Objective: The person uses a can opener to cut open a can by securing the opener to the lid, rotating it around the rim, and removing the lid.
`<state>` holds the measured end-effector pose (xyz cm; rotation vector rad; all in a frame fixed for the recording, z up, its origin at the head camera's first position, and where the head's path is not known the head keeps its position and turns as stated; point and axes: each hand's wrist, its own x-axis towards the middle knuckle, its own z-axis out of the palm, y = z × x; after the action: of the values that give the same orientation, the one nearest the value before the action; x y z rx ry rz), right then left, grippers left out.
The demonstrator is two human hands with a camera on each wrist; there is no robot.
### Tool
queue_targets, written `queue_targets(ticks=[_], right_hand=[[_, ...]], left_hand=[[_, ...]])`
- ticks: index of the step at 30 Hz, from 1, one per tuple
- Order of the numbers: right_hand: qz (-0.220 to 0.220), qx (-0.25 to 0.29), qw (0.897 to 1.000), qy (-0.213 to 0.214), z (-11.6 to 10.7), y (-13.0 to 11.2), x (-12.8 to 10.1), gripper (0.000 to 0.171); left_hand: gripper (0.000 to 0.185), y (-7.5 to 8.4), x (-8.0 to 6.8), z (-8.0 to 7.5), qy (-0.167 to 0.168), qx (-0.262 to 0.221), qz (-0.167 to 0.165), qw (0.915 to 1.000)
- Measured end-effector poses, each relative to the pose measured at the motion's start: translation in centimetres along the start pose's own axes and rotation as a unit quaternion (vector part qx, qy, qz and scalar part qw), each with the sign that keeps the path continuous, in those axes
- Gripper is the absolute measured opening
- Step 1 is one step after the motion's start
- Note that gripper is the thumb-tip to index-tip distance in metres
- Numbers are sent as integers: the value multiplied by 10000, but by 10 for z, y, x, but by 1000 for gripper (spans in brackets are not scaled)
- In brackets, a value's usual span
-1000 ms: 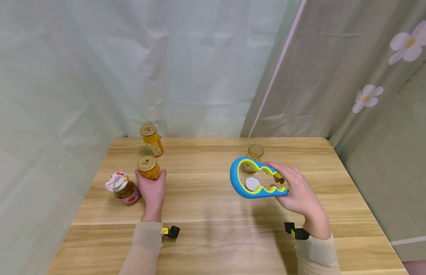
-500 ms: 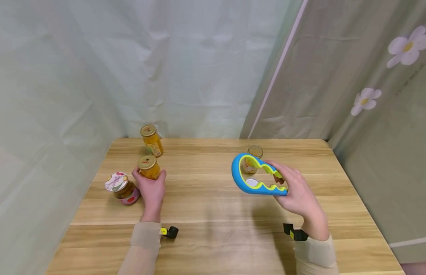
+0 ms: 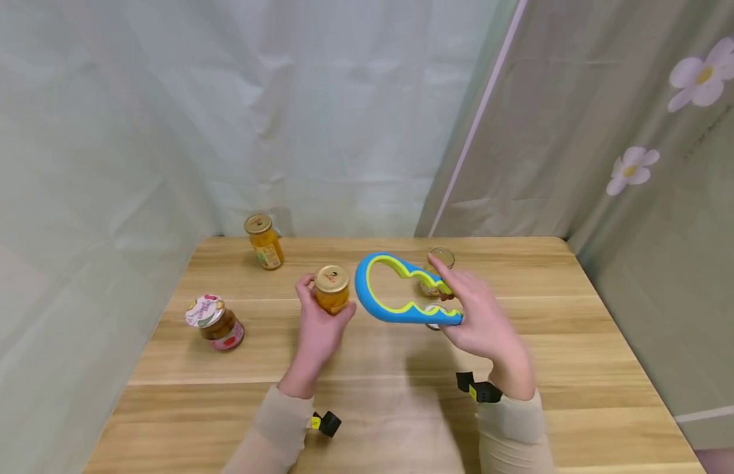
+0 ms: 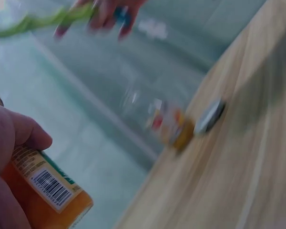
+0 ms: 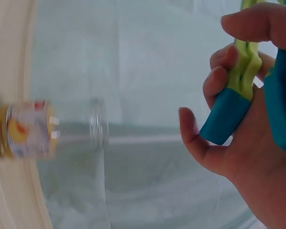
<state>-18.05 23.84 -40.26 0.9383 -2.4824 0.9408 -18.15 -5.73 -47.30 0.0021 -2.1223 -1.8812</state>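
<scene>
1. Head view: the left hand (image 3: pixel 316 329) grips a gold-lidded jar (image 3: pixel 332 289) of orange contents, fingers curled round its body, held upright over the middle of the wooden table (image 3: pixel 372 401). The right hand (image 3: pixel 482 326) holds the narrow end of a blue and yellow-green jar opener (image 3: pixel 396 293), thumb and fingers closed on its two arms. The opener's wide loop sits just beside the held jar. A lidless jar (image 3: pixel 438 268) stands behind the opener, with a loose silver lid (image 3: pixel 432 322) partly hidden under it. A second gold-lidded jar (image 3: pixel 262 240) stands at the far left edge; a jar with a patterned lid (image 3: pixel 215 322) stands nearer left.

2. Left wrist view (blurred): fingers wrap the held jar's labelled body. The lidless jar and loose lid lie beyond on the table.

3. Right wrist view: fingers (image 5: pixel 219 78) and thumb clamp the opener's arms. The lidless jar shows at the left.
</scene>
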Motion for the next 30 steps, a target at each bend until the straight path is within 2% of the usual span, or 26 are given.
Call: queue_targets(ticks=[2,4,6,10,14,21,26,30], right_hand=[[41,-3,9999,-160,5,-5,4,106],[74,-41,9996,-285,10,-8,6,107],[109,-110,9993,-354,13,-10,7,107],[173,-146,9987,-459,15,-13,9,105],[280,-321,9971,-625,16,-16,10,106],[434,-721,9935,-765,17,-21,10,101],[487,-832,9922,-786,17,-22,9,101],[615,-909,9904,-842,18,-25,8,100]], left_hand=[[85,6,-9,9,-382,-80,305,9988],[84,10,-16,16,-776,-354,542,9949],[82,11,-22,22,-1059,-518,586,9913],[70,10,-28,30,-1486,-362,571,9866],[67,9,-32,35,-1685,-68,579,9840],[69,8,-38,42,-2078,-500,235,9766],[71,8,-39,44,-1990,-586,76,9782],[71,10,-39,43,-1856,-448,58,9816]])
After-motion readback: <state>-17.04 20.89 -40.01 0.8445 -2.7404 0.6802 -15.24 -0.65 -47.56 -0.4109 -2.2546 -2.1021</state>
